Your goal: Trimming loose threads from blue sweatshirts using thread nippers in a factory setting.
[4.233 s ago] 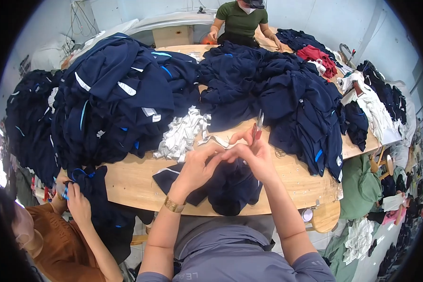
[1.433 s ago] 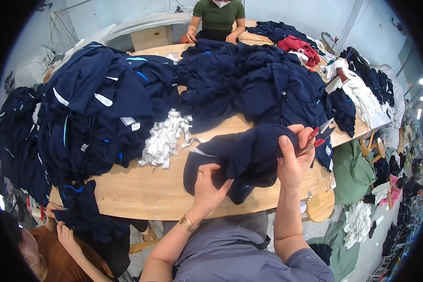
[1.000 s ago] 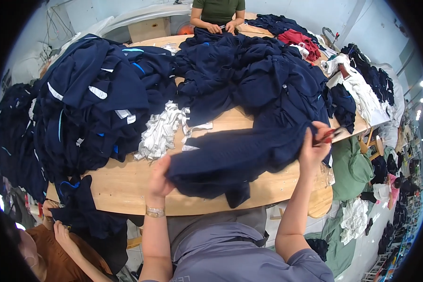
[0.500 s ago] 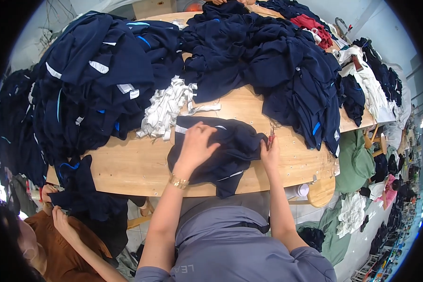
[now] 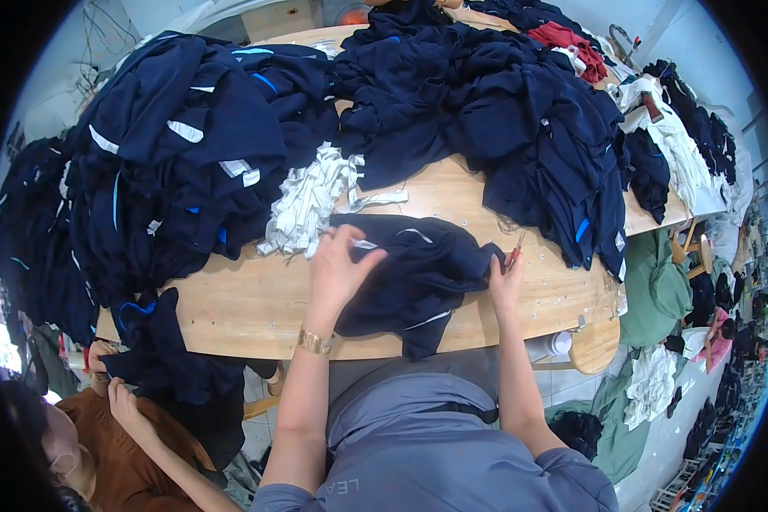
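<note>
A navy-blue garment (image 5: 418,273) lies crumpled on the wooden table (image 5: 222,316) in front of me. My left hand (image 5: 337,271) rests over its left edge, thumb and fingers apart, beside a small white strip (image 5: 364,245) on the cloth. At the garment's right end, my right hand (image 5: 505,286) is closed around small red-handled scissors (image 5: 513,255), their tips pointing away from me. The fingertips of that hand touch the cloth edge. Just beyond the garment sits a heap of white fabric strips (image 5: 307,200).
Large piles of navy garments (image 5: 179,145) cover the left and far side (image 5: 520,119) of the table. A red cloth (image 5: 567,49) lies at the far right. At lower left, a co-worker in brown (image 5: 136,444) handles navy cloth. A wooden stool (image 5: 595,346) stands by the right edge.
My left hand has shifted slightly left and down relative to the garment, covering its white corner strip. The right hand still holds the scissors. The whole view has shifted a little.
</note>
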{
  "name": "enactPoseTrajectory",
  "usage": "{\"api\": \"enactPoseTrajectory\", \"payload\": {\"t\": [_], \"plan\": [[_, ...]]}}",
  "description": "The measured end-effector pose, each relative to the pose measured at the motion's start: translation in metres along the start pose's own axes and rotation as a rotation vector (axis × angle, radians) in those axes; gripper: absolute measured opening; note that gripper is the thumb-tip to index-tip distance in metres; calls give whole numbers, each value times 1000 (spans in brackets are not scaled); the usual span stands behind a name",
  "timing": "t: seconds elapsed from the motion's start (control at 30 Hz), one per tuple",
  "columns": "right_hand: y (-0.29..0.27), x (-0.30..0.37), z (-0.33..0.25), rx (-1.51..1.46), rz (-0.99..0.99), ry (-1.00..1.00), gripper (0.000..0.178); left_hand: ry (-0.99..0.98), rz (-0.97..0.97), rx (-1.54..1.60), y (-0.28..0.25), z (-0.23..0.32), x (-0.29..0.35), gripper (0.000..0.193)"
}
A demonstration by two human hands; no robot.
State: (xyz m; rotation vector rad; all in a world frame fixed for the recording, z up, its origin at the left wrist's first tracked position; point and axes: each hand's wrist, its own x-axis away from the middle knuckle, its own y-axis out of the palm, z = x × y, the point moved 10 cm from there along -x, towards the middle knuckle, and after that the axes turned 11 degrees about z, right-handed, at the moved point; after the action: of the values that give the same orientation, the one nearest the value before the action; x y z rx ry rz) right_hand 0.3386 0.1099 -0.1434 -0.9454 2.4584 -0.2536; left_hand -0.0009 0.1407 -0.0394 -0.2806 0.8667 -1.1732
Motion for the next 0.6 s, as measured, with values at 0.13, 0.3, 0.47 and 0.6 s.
{"api": "enactPoseTrajectory", "payload": {"t": [0.13,0.3,0.47,0.6], "plan": [[-10,-4,3,-8,62,75,27,-199,66,-127,-23,-16,21,30],[-20,-13,-37,-245,178,67,25,-468,96,240,-10,-38,74,32],[5,-22,-114,-271,-77,-88,20,-523,71,179,16,-49,86,36],[56,1,-130,-236,-328,-227,24,-398,-2,-76,34,-57,87,38]]}}
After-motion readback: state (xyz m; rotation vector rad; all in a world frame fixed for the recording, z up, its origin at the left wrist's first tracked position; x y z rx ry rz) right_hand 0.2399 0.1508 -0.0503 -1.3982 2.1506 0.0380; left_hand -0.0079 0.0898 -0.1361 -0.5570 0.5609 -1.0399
